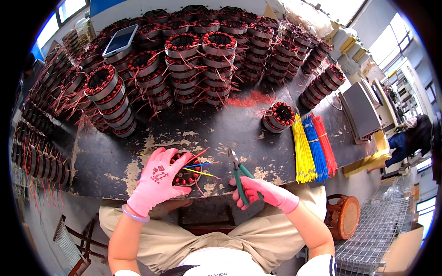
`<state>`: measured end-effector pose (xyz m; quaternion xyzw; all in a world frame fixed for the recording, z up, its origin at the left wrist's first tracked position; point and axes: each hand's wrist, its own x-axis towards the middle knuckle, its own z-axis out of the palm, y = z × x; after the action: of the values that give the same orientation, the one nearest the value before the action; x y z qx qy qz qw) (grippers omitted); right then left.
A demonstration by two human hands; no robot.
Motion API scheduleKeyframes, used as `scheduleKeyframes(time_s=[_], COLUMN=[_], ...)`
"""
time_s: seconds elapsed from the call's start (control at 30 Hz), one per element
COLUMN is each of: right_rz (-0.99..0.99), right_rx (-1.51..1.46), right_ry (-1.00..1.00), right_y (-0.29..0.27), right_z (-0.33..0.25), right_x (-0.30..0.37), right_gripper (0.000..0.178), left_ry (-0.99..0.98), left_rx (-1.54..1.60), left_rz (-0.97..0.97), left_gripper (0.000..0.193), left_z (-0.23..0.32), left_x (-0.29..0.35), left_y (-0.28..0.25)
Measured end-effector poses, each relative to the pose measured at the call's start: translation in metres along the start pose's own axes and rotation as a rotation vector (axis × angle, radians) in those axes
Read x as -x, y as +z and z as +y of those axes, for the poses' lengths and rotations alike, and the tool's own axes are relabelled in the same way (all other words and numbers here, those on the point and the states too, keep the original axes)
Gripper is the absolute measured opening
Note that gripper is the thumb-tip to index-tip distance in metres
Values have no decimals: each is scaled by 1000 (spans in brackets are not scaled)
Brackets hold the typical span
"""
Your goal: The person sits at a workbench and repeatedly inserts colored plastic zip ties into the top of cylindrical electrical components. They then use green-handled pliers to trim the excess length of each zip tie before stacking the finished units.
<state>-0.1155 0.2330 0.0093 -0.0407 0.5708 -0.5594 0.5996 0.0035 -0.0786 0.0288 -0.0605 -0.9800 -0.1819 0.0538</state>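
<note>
My left hand [157, 178], in a pink glove, is wrapped round the side of a motor stator [193, 178] with dark red windings on the near edge of the worn dark table. Yellow, blue and red wire ends stick out of the stator to the right. In my pink-gloved right hand [263, 191] is a pair of green-handled wire cutters [237, 175], its metal jaws pointing up and away, apart from the stator. Part of the stator lies hidden under my left fingers.
Tall stacks of stators [182, 69] fill the back and left. A short stator stack [279, 117] stands right of centre, beside yellow [304, 152], blue [316, 149] and red wire bundles [326, 145]. A phone [120, 40] rests on one stack. A wooden stool [343, 216] is at right.
</note>
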Motion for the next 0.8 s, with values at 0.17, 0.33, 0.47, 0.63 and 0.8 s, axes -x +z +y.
scheduleKeyframes(time_s=[0.17,0.33,0.47,0.63,0.8], right_rz=[-93,-91,-90,-42,-30], right_rx=[25,74,105,138,144], right_ry=[95,85,79,41,40], right_y=[1,5,8,17,17], right_z=[5,4,2,-6,-6], right_x=[6,-4,-10,-7,-6], right_gripper=[57,65,66,65,64], left_ry=[-24,13,18,22,32], left_rx=[-40,14,45,61,63], left_rz=[-69,-26,-37,-34,-27], left_gripper=[96,95,95,95,94], left_z=[-8,-11,-12,-11,-12], left_x=[2,1,0,0,-1], left_y=[-2,3,2,2,3])
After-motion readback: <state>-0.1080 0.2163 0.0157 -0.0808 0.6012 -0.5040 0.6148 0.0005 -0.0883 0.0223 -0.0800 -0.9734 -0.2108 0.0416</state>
